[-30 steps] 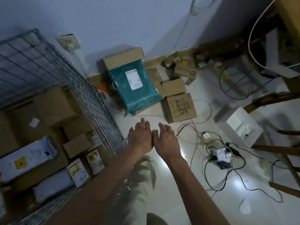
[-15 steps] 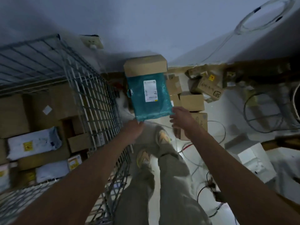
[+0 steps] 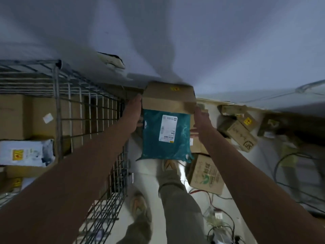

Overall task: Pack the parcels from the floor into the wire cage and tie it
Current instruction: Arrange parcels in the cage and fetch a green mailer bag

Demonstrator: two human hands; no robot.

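Observation:
A brown cardboard box (image 3: 168,97) stands by the wall with a teal plastic mailer (image 3: 165,136) bearing a white label lying against its front. My left hand (image 3: 134,111) grips the box's left side, its fingers hidden behind the box. At the right side, my right hand (image 3: 199,120) holds the box, thumb near its corner and fingertips curled at the mailer's edge. The wire cage (image 3: 91,110) stands at the left, holding several brown boxes and white mailers. More cardboard parcels (image 3: 205,175) lie on the floor to the right.
My legs and shoes (image 3: 168,166) stand on the pale floor between the cage and the loose parcels. Tangled cables and a power strip (image 3: 219,224) lie at the lower right. A wall socket (image 3: 112,60) sits above the cage corner.
I have stepped closer to the wall. Both hands have moved from the teal mailer's lower corners up to the sides of the cardboard box.

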